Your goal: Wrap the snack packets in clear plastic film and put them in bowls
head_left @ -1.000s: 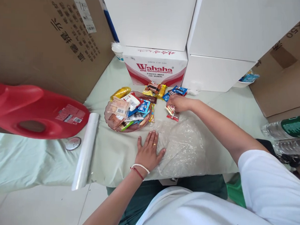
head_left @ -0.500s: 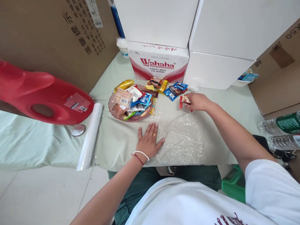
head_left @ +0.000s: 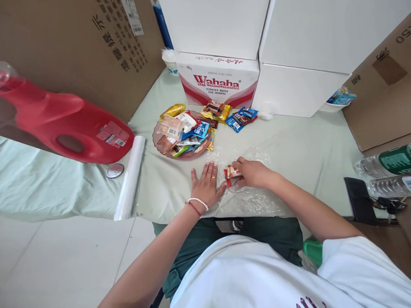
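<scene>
One desk (head_left: 311,138), covered in pale green cloth, spreads before you, with white boxes (head_left: 308,33) and a Wahaha purified-water carton (head_left: 218,84) along its far side. Crinkled clear plastic (head_left: 258,201) lies near your edge, partly under your right forearm. Beyond your left fingertips sits a pinkish glass bowl (head_left: 160,147) heaped with wrapped snacks. Your left hand (head_left: 206,188) is empty-looking, palm down and fingers spread. Your right hand (head_left: 255,173) is curled around a red-and-white snack packet (head_left: 232,171), over the plastic. That packet lies between your two hands: at the right hand's fingertips, and just beyond and to the right of the left thumb. Its red end faces left; your fingers hide too much to tell its long axis.
</scene>
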The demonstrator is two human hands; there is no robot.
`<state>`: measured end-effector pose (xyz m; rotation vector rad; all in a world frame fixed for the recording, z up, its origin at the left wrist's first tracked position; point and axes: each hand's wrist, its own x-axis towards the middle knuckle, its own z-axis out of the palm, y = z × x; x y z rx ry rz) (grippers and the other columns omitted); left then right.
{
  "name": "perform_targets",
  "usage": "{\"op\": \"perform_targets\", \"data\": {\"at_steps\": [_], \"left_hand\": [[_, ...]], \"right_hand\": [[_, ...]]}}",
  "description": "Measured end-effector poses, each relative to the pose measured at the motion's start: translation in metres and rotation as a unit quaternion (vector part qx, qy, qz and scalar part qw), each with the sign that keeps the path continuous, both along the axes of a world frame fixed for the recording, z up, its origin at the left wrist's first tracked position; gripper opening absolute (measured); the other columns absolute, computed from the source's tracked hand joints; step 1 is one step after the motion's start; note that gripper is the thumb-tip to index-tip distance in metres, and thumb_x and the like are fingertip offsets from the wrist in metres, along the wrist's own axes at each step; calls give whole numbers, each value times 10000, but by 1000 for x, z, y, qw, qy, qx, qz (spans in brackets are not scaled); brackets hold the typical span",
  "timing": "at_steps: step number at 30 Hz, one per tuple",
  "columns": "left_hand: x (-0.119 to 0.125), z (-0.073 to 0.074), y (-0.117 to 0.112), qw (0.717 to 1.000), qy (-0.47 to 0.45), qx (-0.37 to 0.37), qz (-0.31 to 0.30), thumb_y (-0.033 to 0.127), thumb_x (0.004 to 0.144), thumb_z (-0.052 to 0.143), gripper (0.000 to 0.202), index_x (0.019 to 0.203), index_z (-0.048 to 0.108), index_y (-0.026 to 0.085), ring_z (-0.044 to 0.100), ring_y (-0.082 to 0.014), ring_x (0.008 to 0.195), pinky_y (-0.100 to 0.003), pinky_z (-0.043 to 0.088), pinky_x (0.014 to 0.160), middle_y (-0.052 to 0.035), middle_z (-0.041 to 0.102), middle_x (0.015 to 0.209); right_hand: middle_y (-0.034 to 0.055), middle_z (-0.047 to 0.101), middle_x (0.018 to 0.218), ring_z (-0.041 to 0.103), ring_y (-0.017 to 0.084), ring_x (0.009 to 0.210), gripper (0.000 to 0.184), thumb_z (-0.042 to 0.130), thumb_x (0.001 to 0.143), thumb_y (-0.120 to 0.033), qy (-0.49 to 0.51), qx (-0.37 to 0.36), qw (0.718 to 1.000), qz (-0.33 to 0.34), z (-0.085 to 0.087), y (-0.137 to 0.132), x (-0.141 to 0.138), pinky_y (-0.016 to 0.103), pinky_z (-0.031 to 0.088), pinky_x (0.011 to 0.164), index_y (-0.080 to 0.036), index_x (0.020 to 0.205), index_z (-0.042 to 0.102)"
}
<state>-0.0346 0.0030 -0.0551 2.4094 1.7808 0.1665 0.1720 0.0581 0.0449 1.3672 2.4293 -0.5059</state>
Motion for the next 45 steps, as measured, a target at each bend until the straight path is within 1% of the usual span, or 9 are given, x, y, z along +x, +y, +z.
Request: {"op": "perform_targets", "data": {"at_steps": [5,9,17,21,30,36,38,42,45], "left_hand": [[1,0,0,1000,2,1,1,543,1027,354,749,1651,300,131,259,-375,1600,-747,80,1251,-189,251,1716],[2,1,0,1000,7,1,4,543,1029,338,744,1650,302,133,253,-366,1603,-738,82,1255,-182,249,1718],[1,2,0,1000,-1,-2,0,555,1032,321,765,1637,306,87,256,-343,1604,-739,75,1256,-184,232,1721],[1,-1,0,1000,-10,7,3,534,1032,332,738,1639,320,115,265,-339,1602,-731,74,1259,-186,244,1718],[2,-1,0,1000,-15,10,8,548,1030,331,746,1641,317,120,287,-355,1592,-746,64,1248,-207,286,1704],[-11,6,-3,997,-55,37,31,530,1010,416,724,1631,359,163,247,-342,1608,-642,174,1277,-181,248,1728],[-21,11,-8,995,-74,66,3,434,1002,454,623,1585,457,214,218,-331,1619,-621,137,1295,-143,303,1719],[-46,19,-23,975,-121,7,-184,219,941,443,555,1468,596,296,399,-244,1548,-547,107,1328,-69,586,1548],[-60,20,-32,953,-139,-84,-256,369,908,563,641,1539,515,268,423,-277,1533,-564,154,1320,-102,588,1542]], "right_hand": [[112,615,1304,707,262,1033,381,627,978,-358,28,38,999,-14,2,-14,6,303,470,747,-212,1328,589],[99,609,1330,699,260,1045,489,730,917,-373,50,23,998,9,-2,-18,5,292,455,738,-229,1359,579],[90,606,1331,683,246,1086,485,665,973,-404,88,82,993,-15,4,-21,17,294,464,782,-238,1411,539],[105,578,1403,705,253,1037,544,669,952,-367,44,34,998,36,-8,-28,12,305,478,781,-268,1464,517],[128,597,1370,699,292,1111,636,690,927,-426,46,41,998,-24,-26,-13,16,338,513,860,-233,1500,493],[136,390,1632,657,297,1219,711,670,951,-500,131,51,989,-51,-14,-27,37,371,530,928,-269,1575,417],[145,430,1599,628,287,1253,608,582,1005,-502,190,82,974,-87,-12,-44,56,393,535,959,-244,1541,455],[148,605,1415,583,299,1276,527,597,996,-514,264,60,961,-63,-26,-95,99,484,504,1069,-254,1453,558],[161,559,1497,507,335,1370,583,690,937,-510,261,38,963,-49,-51,-131,119,563,451,1141,-277,1459,575]]}}
